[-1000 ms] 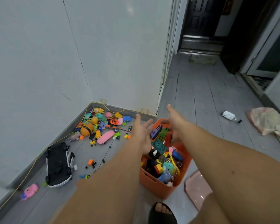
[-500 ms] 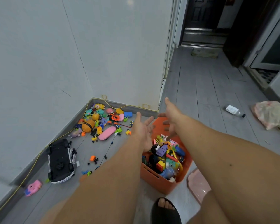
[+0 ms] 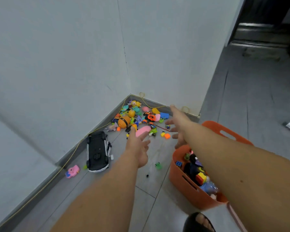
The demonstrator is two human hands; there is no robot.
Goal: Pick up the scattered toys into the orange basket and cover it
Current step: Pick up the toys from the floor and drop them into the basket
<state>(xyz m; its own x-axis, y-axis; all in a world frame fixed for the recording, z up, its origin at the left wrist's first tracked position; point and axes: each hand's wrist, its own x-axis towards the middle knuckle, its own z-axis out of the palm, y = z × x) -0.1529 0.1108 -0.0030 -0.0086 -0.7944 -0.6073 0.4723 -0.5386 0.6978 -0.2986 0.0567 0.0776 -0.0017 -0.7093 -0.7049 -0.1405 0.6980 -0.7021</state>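
Left hand (image 3: 137, 148) and right hand (image 3: 179, 126) reach empty, fingers spread, toward the toys (image 3: 151, 117). Next, scoop some into the basket (image 3: 181, 183)

A corner of a lived-in home, beside a dark doorway (image 3: 271, 10)
Bright plastic toys (image 3: 137, 118) lie heaped on a grey plank floor (image 3: 241, 97) where two plain pale walls (image 3: 57, 64) meet, a black-and-white toy car (image 3: 97, 151) near them and an orange basket (image 3: 182, 183) holding more; a grey skirting board (image 3: 97, 127) carries a thin yellow cable (image 3: 74, 147), a metal threshold (image 3: 258, 42) crosses the doorway, and a sandalled foot (image 3: 197, 221) stands on the floor
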